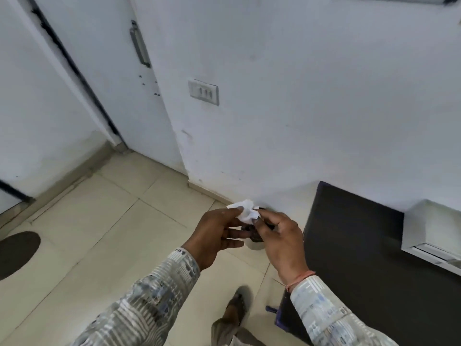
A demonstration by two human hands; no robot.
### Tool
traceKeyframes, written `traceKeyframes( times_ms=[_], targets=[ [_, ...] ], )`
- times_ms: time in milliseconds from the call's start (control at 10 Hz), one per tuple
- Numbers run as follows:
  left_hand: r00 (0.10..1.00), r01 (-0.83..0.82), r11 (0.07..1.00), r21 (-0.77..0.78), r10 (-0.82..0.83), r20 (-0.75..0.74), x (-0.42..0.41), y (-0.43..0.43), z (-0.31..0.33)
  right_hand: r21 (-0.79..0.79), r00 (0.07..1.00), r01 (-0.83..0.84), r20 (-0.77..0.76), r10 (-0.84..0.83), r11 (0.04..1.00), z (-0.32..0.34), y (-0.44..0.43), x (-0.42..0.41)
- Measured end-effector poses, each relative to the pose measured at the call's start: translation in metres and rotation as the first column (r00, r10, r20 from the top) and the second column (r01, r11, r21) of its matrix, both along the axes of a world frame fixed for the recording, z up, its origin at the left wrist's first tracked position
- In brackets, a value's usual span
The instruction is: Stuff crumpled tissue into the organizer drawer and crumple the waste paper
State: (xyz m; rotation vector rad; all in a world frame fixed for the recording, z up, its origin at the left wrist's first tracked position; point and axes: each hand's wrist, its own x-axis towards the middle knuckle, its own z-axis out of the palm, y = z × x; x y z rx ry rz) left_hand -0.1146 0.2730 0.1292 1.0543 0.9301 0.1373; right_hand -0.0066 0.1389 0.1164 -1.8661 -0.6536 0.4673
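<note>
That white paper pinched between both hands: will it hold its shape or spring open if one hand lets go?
The white paper already looks creased and bunched between the left hand and right hand, so it is probably soft and limp. It likely weighs very little, since fingertips alone hold it. Loosely crumpled, it may partly unfold once released.

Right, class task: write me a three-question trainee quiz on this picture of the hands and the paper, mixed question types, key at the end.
1. True or false: only one hand grips the paper.
2. What is fixed to the wall above the hands? A) switch plate B) clock C) mirror
3. Fill in: the dark table stands to the person's ____.

Key:
1. False: the left hand and right hand both pinch it.
2. A
3. right
</note>
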Motion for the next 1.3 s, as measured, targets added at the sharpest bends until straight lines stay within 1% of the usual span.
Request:
traceKeyframes(
  times_ms=[100, 200, 300, 400, 500, 600, 700, 800, 900, 1000, 1100, 1200, 1300],
  targets=[
    [0.998, 0.058, 0.998, 0.002, -0.058, -0.026, 0.027, 0.028, -0.008, 0.054, 0.955, 0.115, -0.28, -0.096, 0.992, -0.004, 0.02, 0.028],
    [0.989, 0.112, 0.993, 0.025, -0.109, -0.103, 0.064, 0.07, -0.025, 0.017, 0.841, 0.316, -0.467, -0.272, 0.949, -0.026, 0.05, 0.066],
    [0.976, 0.159, 0.987, 0.018, -0.155, -0.154, 0.092, 0.096, -0.042, -0.032, 0.772, 0.421, -0.513, -0.376, 0.907, -0.045, 0.071, 0.088],
    [0.954, 0.212, 0.977, -0.011, -0.209, -0.213, 0.135, 0.125, -0.078, -0.123, 0.66, 0.542, -0.55, -0.512, 0.831, -0.088, 0.093, 0.115],
    [0.944, 0.234, 0.972, -0.029, -0.234, -0.234, 0.161, 0.14, -0.108, -0.166, 0.56, 0.598, -0.614, -0.557, 0.784, -0.12, 0.105, 0.127],
    [0.915, 0.283, 0.957, -0.055, -0.287, -0.284, 0.207, 0.17, -0.181, -0.261, 0.378, 0.67, -0.686, -0.622, 0.695, -0.192, 0.13, 0.153],
    [0.894, 0.305, 0.949, -0.084, -0.315, -0.319, 0.234, 0.19, -0.242, -0.335, 0.286, 0.707, -0.67, -0.685, 0.623, -0.252, 0.149, 0.17],
    [0.858, 0.341, 0.937, -0.082, -0.345, -0.381, 0.264, 0.216, -0.333, -0.44, 0.233, 0.71, -0.59, -0.773, 0.55, -0.346, 0.177, 0.193],
    [0.84, 0.367, 0.928, -0.062, -0.359, -0.407, 0.279, 0.229, -0.399, -0.529, 0.24, 0.658, -0.528, -0.815, 0.536, -0.417, 0.191, 0.203],
    [0.802, 0.418, 0.907, -0.055, -0.397, -0.447, 0.295, 0.244, -0.485, -0.658, 0.332, 0.507, -0.446, -0.831, 0.556, -0.519, 0.199, 0.216],
    [0.788, 0.447, 0.891, -0.08, -0.435, -0.436, 0.3, 0.248, -0.527, -0.68, 0.372, 0.422, -0.474, -0.798, 0.6, -0.563, 0.201, 0.221],
    [0.76, 0.488, 0.868, -0.094, -0.476, -0.444, 0.305, 0.25, -0.564, -0.699, 0.348, 0.41, -0.473, -0.809, 0.585, -0.597, 0.211, 0.221],
    [0.764, 0.492, 0.869, -0.059, -0.463, -0.45, 0.303, 0.25, -0.573, -0.654, 0.268, 0.52, -0.485, -0.832, 0.549, -0.6, 0.211, 0.22]
  ],
)
